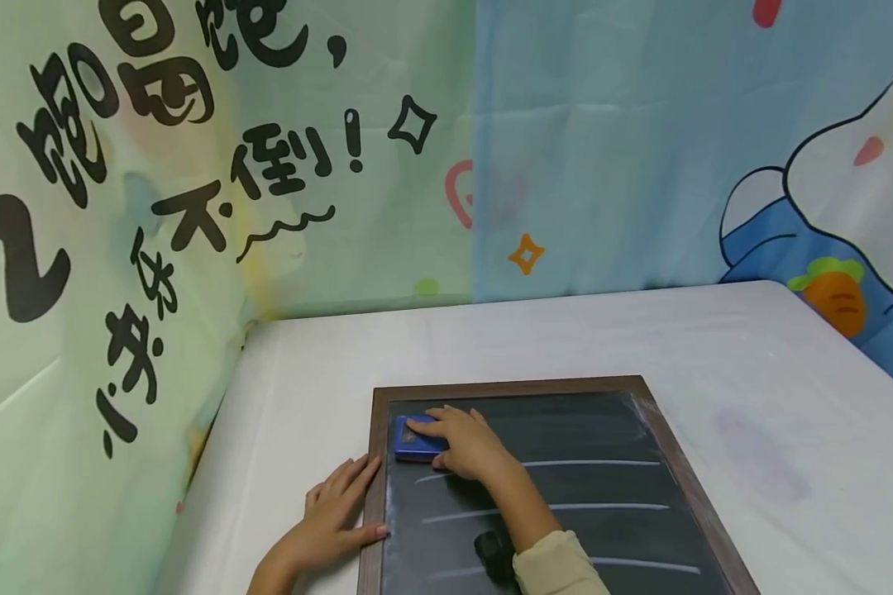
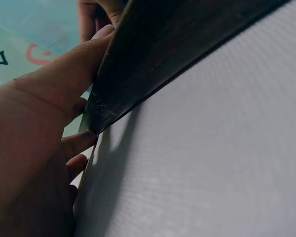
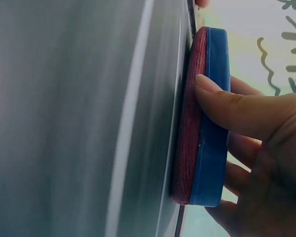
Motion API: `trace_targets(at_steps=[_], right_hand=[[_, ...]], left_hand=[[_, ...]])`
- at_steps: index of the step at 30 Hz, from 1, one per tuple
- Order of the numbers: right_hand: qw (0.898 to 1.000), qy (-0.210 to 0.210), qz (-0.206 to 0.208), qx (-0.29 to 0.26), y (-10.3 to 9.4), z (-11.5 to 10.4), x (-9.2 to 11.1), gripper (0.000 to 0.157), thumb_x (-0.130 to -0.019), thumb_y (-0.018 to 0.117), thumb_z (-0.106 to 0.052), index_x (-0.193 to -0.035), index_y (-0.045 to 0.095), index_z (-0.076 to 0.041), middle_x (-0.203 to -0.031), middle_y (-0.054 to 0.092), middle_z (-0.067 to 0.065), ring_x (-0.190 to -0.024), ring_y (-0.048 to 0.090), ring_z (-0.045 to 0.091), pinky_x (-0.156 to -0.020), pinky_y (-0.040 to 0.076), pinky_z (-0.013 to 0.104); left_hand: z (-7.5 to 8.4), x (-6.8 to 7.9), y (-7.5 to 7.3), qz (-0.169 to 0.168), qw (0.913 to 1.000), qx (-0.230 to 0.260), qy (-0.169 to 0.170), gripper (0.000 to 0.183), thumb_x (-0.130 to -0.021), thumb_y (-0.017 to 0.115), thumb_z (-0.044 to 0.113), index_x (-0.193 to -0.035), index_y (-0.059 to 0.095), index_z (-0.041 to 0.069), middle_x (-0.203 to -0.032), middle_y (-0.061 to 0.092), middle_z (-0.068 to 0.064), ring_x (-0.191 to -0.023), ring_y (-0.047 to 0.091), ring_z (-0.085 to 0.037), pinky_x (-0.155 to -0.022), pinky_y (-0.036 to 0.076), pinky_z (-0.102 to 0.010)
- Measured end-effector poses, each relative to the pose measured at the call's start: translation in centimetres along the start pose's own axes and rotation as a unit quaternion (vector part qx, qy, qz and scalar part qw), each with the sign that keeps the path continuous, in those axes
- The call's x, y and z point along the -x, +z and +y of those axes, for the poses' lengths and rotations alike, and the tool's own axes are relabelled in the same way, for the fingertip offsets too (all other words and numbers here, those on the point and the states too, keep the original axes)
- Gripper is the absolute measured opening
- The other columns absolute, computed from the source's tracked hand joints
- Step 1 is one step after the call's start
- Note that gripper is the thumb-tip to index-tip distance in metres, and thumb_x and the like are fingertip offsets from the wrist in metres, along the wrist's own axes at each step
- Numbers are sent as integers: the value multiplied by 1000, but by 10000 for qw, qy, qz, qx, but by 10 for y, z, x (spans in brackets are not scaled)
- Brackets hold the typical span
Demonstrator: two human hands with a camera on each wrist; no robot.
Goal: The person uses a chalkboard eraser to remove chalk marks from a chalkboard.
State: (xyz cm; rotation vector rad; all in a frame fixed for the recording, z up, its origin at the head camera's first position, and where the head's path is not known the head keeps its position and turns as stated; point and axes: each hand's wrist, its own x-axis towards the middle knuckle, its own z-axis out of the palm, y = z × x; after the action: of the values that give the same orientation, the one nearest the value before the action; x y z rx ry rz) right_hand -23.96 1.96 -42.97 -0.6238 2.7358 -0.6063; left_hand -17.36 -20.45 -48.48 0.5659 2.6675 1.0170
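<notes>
A framed chalkboard lies on the white table, with several white chalk lines drawn across it. My right hand grips a blue chalkboard eraser near the board's upper left corner. In the right wrist view the eraser shows its red felt side toward the board, thumb against the felt edge and fingers on the blue back. At the left side of the wooden frame, my left hand rests with straight fingers, thumb on the frame. The left wrist view shows this hand along the frame's dark edge.
A white cloth covers the table around the board. Behind and to the left hang printed curtains with dark lettering and cartoon figures. A black wrist device sits by the right sleeve, over the lower lines.
</notes>
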Motion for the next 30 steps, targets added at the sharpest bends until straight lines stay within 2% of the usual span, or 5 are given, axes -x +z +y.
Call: trace_targets(at_steps=[7,13,21,30], right_hand=[[9993,306,83,-221,-6,20,10,59,-76,71,-7,-130,52,-20,-140,43,10,-133,32,33,-107,15,56],[9980,583,103,-207,-20,44,24,60,-76,70,-5,-132,50,-17,-141,41,13,-133,31,36,-107,13,58],[9967,730,248,-239,-31,69,44,61,-77,69,-4,-134,48,-14,-141,40,17,-132,29,42,-105,13,61],[9930,1090,351,-274,-44,106,66,62,-77,69,-5,-134,47,-12,-140,36,24,-127,23,54,-99,13,68]], left_hand=[[1,0,1,-16,10000,82,37,80,-82,62,45,-146,24,17,-149,23,-13,-137,13,-39,-97,10,-60],[1,1,0,-15,9999,143,-9,80,-82,63,45,-146,23,17,-150,22,-12,-138,12,-38,-97,8,-59],[0,2,0,-32,9998,181,-57,80,-82,62,44,-146,22,19,-150,21,-12,-139,10,-37,-98,7,-59],[2,3,0,-41,9998,198,-25,79,-82,62,44,-146,22,18,-150,21,-12,-138,11,-37,-98,7,-59]])
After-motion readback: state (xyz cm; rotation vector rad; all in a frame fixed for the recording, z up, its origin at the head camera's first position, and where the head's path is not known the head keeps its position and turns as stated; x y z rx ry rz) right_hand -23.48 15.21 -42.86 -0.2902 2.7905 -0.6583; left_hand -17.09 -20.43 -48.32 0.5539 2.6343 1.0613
